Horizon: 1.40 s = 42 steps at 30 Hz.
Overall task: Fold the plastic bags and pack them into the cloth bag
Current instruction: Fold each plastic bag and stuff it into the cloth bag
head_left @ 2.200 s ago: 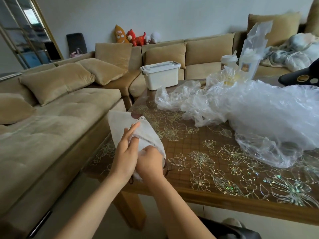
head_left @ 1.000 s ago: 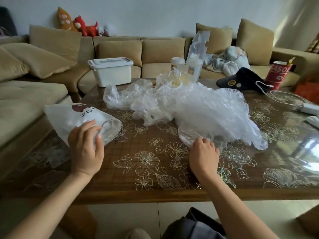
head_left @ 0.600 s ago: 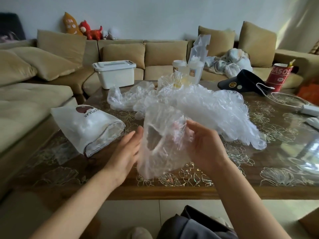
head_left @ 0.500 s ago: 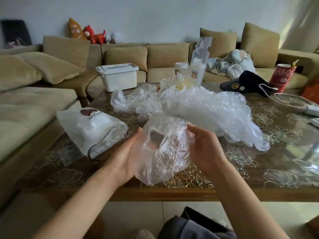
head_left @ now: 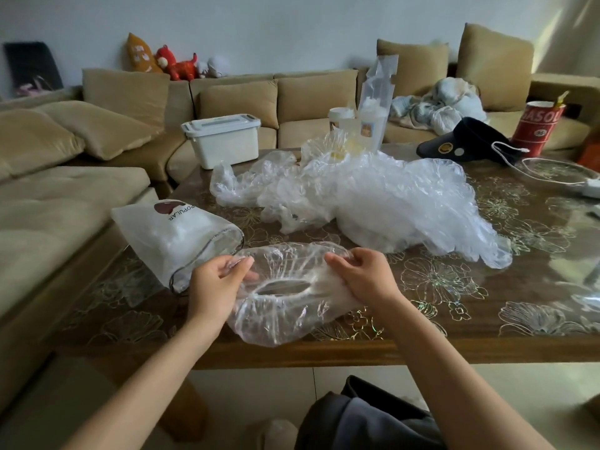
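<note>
I judge this the flattening step: my left hand (head_left: pixel 216 280) and right hand (head_left: pixel 363 276) each pinch an end of one clear plastic bag (head_left: pixel 285 315), taut over the table's (head_left: pixel 470 347) six o'clock edge. Next, I reckon, comes a neat fold in half. One cloth bag (head_left: pixel 175 235) lies at ten o'clock. One heap of bags (head_left: pixel 373 203) sits at one o'clock, too tangled to count.

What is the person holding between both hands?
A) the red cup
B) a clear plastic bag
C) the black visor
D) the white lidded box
B: the left hand and the right hand each pinch an end of the clear plastic bag, stretched between them.
</note>
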Each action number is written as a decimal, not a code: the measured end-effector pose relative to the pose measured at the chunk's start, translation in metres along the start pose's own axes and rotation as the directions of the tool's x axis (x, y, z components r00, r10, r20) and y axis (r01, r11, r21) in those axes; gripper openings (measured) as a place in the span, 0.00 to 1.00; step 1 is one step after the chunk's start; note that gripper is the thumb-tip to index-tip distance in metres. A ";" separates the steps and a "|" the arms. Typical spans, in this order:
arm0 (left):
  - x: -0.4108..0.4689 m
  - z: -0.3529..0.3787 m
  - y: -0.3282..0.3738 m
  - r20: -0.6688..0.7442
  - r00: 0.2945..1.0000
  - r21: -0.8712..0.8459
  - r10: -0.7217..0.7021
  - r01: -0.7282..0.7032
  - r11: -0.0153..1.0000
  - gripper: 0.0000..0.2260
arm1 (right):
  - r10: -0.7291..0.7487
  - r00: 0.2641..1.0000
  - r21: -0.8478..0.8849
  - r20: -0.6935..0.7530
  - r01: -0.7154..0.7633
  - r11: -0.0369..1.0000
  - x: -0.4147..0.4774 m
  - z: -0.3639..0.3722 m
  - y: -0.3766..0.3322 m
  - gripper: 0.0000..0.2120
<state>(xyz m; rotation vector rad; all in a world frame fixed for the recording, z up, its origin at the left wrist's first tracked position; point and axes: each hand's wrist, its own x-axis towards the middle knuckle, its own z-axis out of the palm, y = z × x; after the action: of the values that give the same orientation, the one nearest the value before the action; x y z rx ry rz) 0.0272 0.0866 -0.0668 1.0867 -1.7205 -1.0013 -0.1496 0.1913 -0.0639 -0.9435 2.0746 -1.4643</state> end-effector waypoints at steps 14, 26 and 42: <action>0.016 -0.033 0.041 0.120 0.882 -0.041 0.455 -0.454 0.890 0.05 | -0.036 0.997 0.538 -0.070 0.069 0.840 0.000 -0.025 -0.023 0.13; -0.020 -0.023 -0.017 0.500 0.701 0.285 0.508 -0.688 0.668 0.13 | -0.123 0.940 -0.315 -0.319 0.017 0.949 0.006 -0.012 -0.002 0.14; 0.027 0.033 -0.038 0.633 0.774 0.577 -0.023 -0.451 0.681 0.30 | -0.014 0.898 -0.765 0.439 0.382 0.519 0.021 0.010 0.039 0.35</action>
<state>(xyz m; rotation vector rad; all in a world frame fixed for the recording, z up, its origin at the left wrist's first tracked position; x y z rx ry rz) -0.0006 0.0553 -0.1062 0.9975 -2.8604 -0.5128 -0.1678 0.1772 -0.1028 -1.7133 2.3782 -0.1523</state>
